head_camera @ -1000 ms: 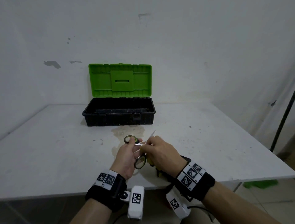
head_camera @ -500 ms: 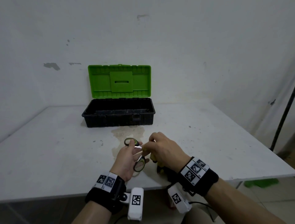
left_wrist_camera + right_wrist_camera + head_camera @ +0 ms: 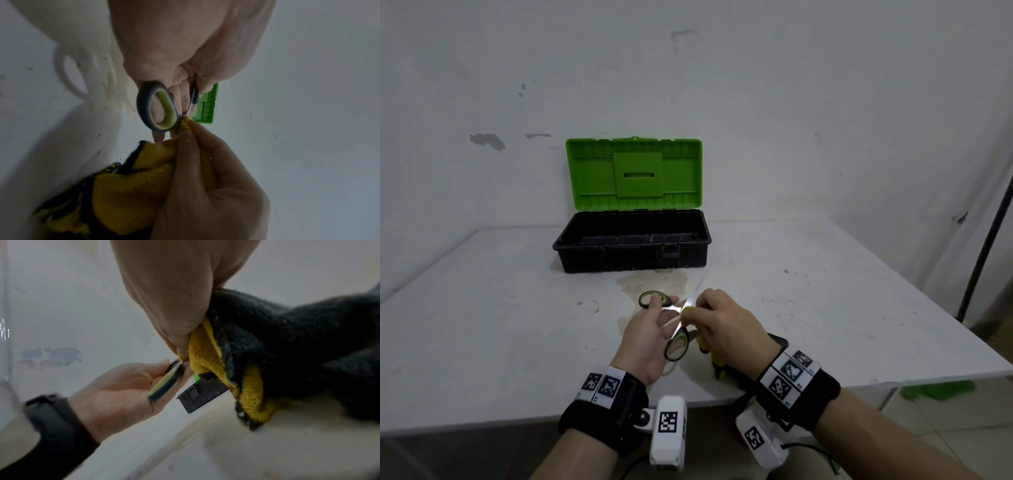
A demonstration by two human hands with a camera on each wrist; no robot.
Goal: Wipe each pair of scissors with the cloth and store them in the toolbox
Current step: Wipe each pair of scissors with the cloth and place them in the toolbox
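Note:
My left hand point(image 3: 650, 329) holds a pair of scissors point(image 3: 677, 344) with black and yellow-green handles point(image 3: 157, 108), blades spread apart, above the near middle of the white table point(image 3: 482, 325). My right hand point(image 3: 726, 325) pinches a yellow and black cloth point(image 3: 131, 186) around one blade close to the pivot. The cloth point(image 3: 267, 353) hangs down from that hand to the table. The bare blade tip point(image 3: 690, 303) sticks out toward the toolbox. The black toolbox point(image 3: 631, 245) stands open at the back, its green lid point(image 3: 633, 173) upright. I cannot see what lies inside it.
A yellowish stain point(image 3: 654, 282) marks the table between the toolbox and my hands. A dark pole point(image 3: 986, 236) stands at the right beyond the table edge. Something green point(image 3: 936, 390) lies on the floor at the right.
My right hand slid the cloth along the blade toward the handles, then part way back out, so the blade tip shows again. The left hand kept its hold on the scissors.

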